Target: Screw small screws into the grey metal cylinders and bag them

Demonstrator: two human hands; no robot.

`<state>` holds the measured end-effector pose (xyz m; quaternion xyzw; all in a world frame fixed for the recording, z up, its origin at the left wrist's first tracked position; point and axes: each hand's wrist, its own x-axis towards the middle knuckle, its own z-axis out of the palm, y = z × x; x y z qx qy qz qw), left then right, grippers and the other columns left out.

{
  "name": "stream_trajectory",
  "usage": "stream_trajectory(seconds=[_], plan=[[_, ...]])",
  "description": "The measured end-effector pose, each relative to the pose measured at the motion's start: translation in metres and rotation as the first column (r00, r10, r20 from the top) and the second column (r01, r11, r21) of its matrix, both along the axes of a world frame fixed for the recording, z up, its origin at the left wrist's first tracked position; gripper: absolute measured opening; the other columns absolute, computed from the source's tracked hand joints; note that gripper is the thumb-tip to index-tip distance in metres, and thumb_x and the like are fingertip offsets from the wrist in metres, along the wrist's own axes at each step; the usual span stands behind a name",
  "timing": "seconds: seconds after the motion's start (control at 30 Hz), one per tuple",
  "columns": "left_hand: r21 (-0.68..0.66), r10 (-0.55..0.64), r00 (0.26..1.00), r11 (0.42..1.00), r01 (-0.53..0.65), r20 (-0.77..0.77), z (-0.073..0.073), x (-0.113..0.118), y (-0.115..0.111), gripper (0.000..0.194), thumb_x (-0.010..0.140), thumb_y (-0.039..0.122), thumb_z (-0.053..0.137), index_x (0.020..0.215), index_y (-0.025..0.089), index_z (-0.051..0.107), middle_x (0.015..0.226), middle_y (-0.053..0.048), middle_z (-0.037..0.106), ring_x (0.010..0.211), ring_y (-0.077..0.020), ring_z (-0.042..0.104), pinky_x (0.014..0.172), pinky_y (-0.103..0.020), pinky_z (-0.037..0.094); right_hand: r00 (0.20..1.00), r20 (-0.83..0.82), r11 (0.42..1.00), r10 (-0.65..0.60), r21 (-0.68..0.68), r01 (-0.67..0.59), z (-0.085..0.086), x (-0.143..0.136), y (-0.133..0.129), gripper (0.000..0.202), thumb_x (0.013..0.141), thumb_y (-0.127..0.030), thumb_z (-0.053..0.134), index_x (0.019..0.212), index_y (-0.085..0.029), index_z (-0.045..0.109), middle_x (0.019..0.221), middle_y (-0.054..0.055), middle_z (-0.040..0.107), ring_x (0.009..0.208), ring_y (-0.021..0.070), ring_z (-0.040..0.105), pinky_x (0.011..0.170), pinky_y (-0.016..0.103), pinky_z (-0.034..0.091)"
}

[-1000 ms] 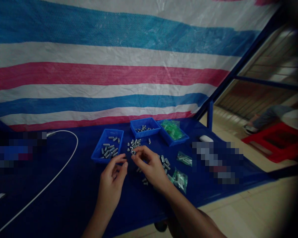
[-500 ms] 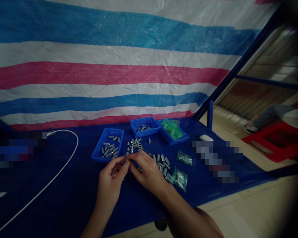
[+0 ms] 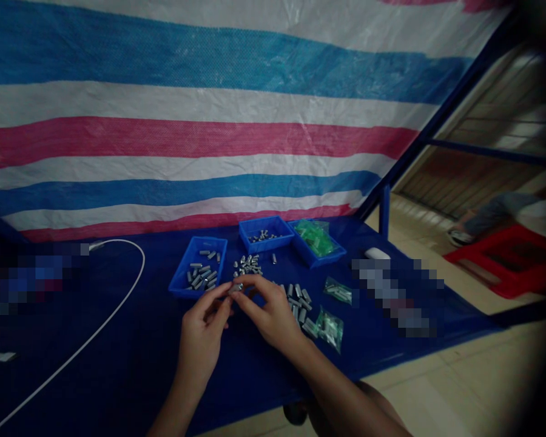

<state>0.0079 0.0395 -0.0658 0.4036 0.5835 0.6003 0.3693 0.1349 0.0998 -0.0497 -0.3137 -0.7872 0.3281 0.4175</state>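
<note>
Between my two hands, at the fingertips, is a small silver metal cylinder (image 3: 236, 287). My left hand (image 3: 204, 331) pinches its left end with thumb and fingers. My right hand (image 3: 273, 315) is closed on the other end, fingers curled over it. Just beyond my fingertips lies a pile of small silver metal caps (image 3: 247, 264). To the right of my right hand, longer metal cylinders (image 3: 302, 298) are scattered on the blue table (image 3: 255, 388), partly hidden by that hand. A blue bin (image 3: 176, 280) with similar cylinders stands behind my left hand.
Farther back are a blue bin (image 3: 266, 246) of small metal parts and another (image 3: 317, 262) holding green plastic bags (image 3: 316, 238). Filled bags (image 3: 330, 329) lie at right, near a white object (image 3: 377, 254). A white cable (image 3: 113, 306) curves across the left. Behind hangs a striped sheet (image 3: 209, 139).
The metal cylinder has been turned and shows more clearly between my fingertips. My right hand's fingers have shifted their hold slightly. The bins and loose parts have stayed put.
</note>
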Motion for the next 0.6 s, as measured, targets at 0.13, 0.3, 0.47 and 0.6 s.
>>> stream_trajectory(seconds=[0.13, 0.3, 0.47, 0.6], plan=[[0.033, 0.007, 0.999, 0.999, -0.009, 0.051, 0.008, 0.000, -0.002, 0.032, 0.078, 0.032, 0.062, 0.105, 0.015, 0.064, 0.086, -0.005, 0.069, 0.063, -0.0129, 0.062, 0.051, -0.021, 0.050, 1.000, 0.012, 0.981, -0.014, 0.195, 0.012, 0.001, 0.002, 0.000, 0.014, 0.085, -0.020, 0.056, 0.096, -0.021, 0.063, 0.089, 0.004, 0.067, 0.086, 0.0170, 0.062, 0.079, 0.031, 0.049], [0.028, -0.040, 0.994, 0.999, 0.038, 0.097, 0.011, 0.001, -0.004, 0.035, 0.075, 0.034, 0.066, 0.105, 0.017, 0.063, 0.083, -0.003, 0.069, 0.068, -0.0130, 0.062, 0.055, -0.020, 0.049, 1.000, -0.003, 0.935, -0.003, 0.354, 0.003, -0.001, 0.004, 0.000, 0.018, 0.085, -0.014, 0.054, 0.098, -0.023, 0.063, 0.093, 0.005, 0.065, 0.088, 0.0167, 0.060, 0.078, 0.032, 0.050], [0.028, -0.012, 0.998, 1.000, 0.010, 0.067, 0.004, 0.001, 0.000, 0.036, 0.069, 0.034, 0.070, 0.100, 0.017, 0.063, 0.091, -0.005, 0.068, 0.073, -0.0150, 0.062, 0.057, -0.022, 0.049, 0.998, 0.053, 0.923, 0.036, 0.380, -0.053, -0.005, 0.002, -0.002, 0.021, 0.086, -0.013, 0.053, 0.103, -0.022, 0.061, 0.098, 0.005, 0.065, 0.092, 0.0155, 0.060, 0.082, 0.031, 0.049], [0.090, 0.124, 0.970, 0.990, -0.107, -0.212, 0.000, -0.012, 0.004, 0.033, 0.073, 0.034, 0.067, 0.100, 0.017, 0.061, 0.090, -0.005, 0.067, 0.070, -0.0162, 0.061, 0.064, -0.028, 0.049, 0.980, 0.196, 0.934, 0.044, 0.340, -0.110, -0.005, 0.007, 0.003, 0.031, 0.086, -0.015, 0.053, 0.116, -0.022, 0.055, 0.107, 0.006, 0.064, 0.099, 0.0177, 0.057, 0.088, 0.034, 0.048]])
